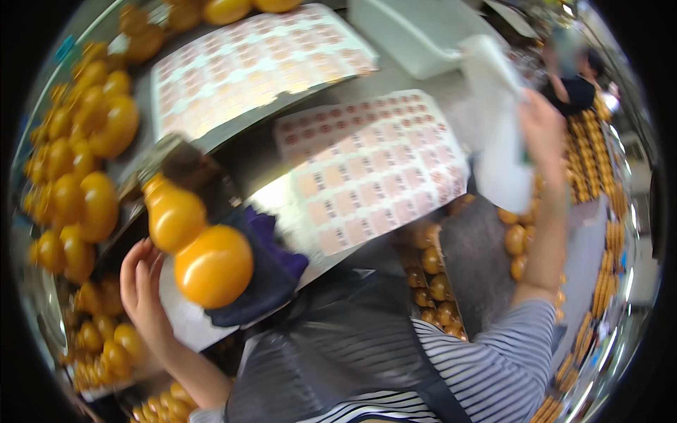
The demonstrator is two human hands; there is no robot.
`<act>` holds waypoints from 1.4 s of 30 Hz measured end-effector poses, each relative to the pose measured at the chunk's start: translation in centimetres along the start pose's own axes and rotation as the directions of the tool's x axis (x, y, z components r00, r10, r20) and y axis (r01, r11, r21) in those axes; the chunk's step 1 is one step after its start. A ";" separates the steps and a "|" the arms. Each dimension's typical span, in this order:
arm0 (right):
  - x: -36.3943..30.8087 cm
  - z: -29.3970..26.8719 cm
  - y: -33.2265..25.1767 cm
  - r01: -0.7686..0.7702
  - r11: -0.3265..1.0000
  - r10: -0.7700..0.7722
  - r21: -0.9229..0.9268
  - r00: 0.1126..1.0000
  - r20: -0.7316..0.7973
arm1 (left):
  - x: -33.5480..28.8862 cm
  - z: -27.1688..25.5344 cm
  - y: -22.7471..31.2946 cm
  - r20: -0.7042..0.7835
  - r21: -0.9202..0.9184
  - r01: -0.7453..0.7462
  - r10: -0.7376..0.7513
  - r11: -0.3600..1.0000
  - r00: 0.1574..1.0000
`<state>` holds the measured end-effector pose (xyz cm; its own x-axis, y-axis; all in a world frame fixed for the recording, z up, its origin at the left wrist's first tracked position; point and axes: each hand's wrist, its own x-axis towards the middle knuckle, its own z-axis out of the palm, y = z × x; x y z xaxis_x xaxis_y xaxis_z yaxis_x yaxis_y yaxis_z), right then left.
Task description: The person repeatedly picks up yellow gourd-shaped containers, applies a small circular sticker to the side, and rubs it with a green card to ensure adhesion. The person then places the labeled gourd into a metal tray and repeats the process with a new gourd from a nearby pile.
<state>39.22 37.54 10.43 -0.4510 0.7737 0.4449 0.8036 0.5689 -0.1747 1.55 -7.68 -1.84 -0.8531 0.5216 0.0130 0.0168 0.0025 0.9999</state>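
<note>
Dark apron (317, 338) over a striped shirt (518, 342) fills the foreground as an orange gourd (204, 243) rests on dark cloth (268, 278) beside the left hand (144, 280), whose grip cannot be told; the right hand (543, 134) clutches a blurred white item (497, 127) beside a printed sheet (374, 173) on the metal desk (288, 204), a white tub (423, 56) beyond

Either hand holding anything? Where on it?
Right hand: blurred white item, by its right edge. Left hand: fingers at left side of orange gourd; grip unclear.
</note>
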 end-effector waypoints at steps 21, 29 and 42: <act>0.2 7.9 -4.3 -0.075 0.580 -0.270 0.811 0.922 0.277 | -5.5 5.0 2.1 0.327 0.475 -0.444 0.317 0.759 0.890; -18.3 8.9 -0.9 0.504 0.857 -0.512 0.108 0.808 0.292 | -4.0 6.8 0.4 0.299 0.627 -0.556 0.490 0.546 0.819; -18.3 11.4 -0.1 0.521 0.804 -0.551 0.288 0.834 0.028 | -4.7 6.8 0.9 0.265 0.580 -0.547 0.495 0.603 0.827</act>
<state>42.98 26.54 -7.72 -0.8297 0.3401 0.4426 0.2990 0.9404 -0.1621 9.08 -4.31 -1.11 -0.5593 0.6588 0.5032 0.7795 0.2114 0.5897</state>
